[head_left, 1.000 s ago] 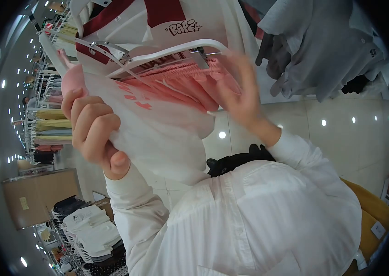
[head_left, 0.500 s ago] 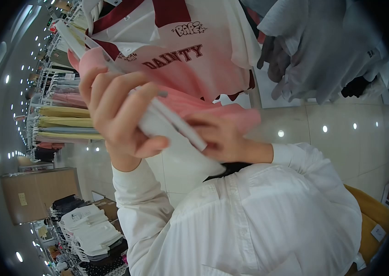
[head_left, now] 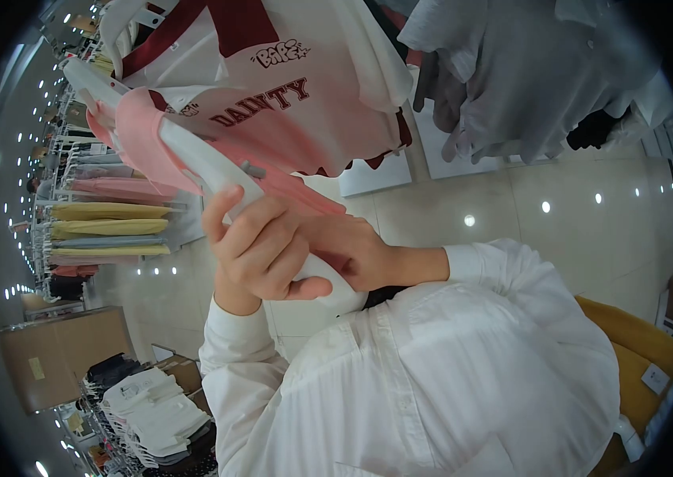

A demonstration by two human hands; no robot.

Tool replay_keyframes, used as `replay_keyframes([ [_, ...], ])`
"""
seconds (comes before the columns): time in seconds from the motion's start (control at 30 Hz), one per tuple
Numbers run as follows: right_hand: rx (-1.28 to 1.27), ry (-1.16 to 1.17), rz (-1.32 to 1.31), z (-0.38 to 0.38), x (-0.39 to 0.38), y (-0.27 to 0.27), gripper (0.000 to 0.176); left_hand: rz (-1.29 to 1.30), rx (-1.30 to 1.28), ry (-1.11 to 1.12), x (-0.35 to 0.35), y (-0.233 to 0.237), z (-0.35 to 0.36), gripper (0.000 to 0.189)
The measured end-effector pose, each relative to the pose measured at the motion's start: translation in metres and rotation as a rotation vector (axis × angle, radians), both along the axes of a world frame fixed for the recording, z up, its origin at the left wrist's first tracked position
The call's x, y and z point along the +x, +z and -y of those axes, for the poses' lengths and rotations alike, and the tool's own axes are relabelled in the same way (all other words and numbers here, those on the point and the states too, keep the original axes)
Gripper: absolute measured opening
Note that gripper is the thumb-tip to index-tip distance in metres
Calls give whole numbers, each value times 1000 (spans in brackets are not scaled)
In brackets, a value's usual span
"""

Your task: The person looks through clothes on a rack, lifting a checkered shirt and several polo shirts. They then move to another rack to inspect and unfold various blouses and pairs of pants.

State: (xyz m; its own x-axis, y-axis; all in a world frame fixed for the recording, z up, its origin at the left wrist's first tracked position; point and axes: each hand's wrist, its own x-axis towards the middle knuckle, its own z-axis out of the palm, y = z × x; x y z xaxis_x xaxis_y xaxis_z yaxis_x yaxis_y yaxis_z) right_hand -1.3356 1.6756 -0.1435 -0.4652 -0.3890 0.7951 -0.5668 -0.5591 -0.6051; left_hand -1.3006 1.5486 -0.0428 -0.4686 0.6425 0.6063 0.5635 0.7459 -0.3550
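Note:
A long, curved white piece that looks like a plastic hanger (head_left: pixel 201 155) runs diagonally from the upper left towards my chest, with a small grey knob near its middle. Pink fabric (head_left: pixel 144 143) loops over its upper part and trails behind it. My left hand (head_left: pixel 261 250) is closed around the lower half of the white piece. Close beside it, my right hand (head_left: pixel 356 250) is also closed on that lower part, its fingertips partly hidden. Behind them hangs a white and pink shirt (head_left: pixel 320 119) with dark red trim and "DAINTY" lettering.
Grey garments (head_left: pixel 511 87) hang at the upper right. Folded yellow and pink clothes (head_left: pixel 110 226) are on a rack at the left. Below it are a brown box (head_left: pixel 66 358) and white shirts (head_left: pixel 153 405). A mustard item (head_left: pixel 630 342) lies beside me at the lower right.
My left hand has moved down and right along the white piece, closer to my right hand. The white piece has swung, showing the pink fabric looped over it more clearly.

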Motion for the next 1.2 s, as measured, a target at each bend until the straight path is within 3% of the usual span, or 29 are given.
replay_keyframes([
  [0.07,-83,155,303,-4,5,2,49,-38,86,-28,0,-2,-2,53],
  [0.2,116,169,191,-2,0,-24,60,43,142,-18,8,2,-3,54],
  [0.27,268,-12,108,-1,1,-46,64,49,171,-1,15,10,-3,56],
  [0.37,465,10,129,-1,2,-84,70,14,238,13,19,8,-5,56],
  [0.47,693,145,139,-14,-2,-94,69,27,204,35,19,8,-5,56],
  [0.57,758,150,98,-23,-13,-99,67,-6,244,9,19,7,-5,57],
  [0.7,666,154,79,-37,-16,-93,60,-48,283,-36,17,7,-7,57],
  [0.8,773,126,37,-46,-21,-102,55,-90,311,-64,18,8,-9,57],
  [0.87,882,-104,106,-55,-29,-143,46,-68,279,-3,21,8,-9,57],
  [0.93,898,-191,192,-74,-49,-169,39,-76,267,20,22,7,-7,56],
  [1.0,766,26,850,-102,-68,-173,35,-82,260,41,24,5,-5,55],
  [1.07,566,-140,510,-129,-90,-178,31,-64,216,67,26,6,-2,51],
  [1.13,443,-13,984,-145,-94,-138,26,-61,231,78,26,2,-3,49],
  [1.2,475,-89,845,-157,-99,-111,23,-63,238,85,25,2,-4,48],
])
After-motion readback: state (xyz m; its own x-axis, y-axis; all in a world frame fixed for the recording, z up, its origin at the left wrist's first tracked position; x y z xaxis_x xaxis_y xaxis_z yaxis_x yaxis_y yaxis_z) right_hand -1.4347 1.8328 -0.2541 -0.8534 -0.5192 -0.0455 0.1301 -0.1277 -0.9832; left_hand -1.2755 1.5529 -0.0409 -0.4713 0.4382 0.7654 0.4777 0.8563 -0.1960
